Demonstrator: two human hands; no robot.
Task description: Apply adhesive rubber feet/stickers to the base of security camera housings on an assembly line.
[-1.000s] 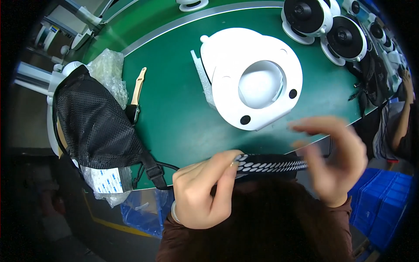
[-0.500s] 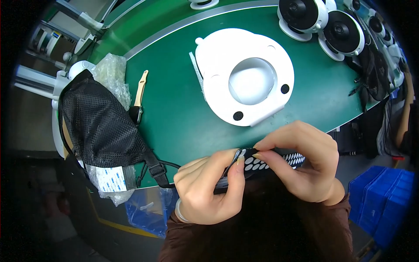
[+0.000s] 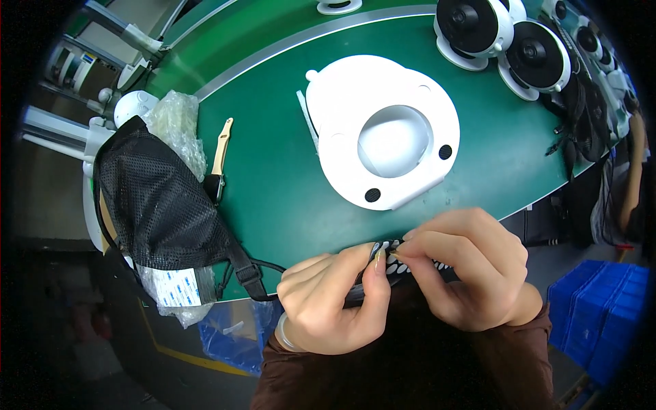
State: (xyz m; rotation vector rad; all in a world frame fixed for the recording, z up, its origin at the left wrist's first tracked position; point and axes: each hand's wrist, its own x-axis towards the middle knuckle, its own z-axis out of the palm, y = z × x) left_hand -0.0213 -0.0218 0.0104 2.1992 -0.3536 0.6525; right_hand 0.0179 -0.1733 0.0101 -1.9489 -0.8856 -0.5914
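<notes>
The right hand (image 3: 478, 270), spread and clear of the dotted strip (image 3: 398, 268) a second ago, is now in close beside the left hand (image 3: 335, 301). Its grip is pinched on the strip's upper edge; whether a dot sits between the fingertips cannot be told. The left grip stays pinched on the strip's left end, at the worktop's (image 3: 260, 212) near edge, below the white housing (image 3: 355, 116).

A black mesh bag (image 3: 160, 205) lies against clear bubble wrap (image 3: 179, 130) at the left of a green worktable (image 3: 266, 205), near a tan-handled tool (image 3: 221, 150), while white devices with round black faces (image 3: 468, 26) crowd the far right and blue crates (image 3: 601, 318) stand below.
</notes>
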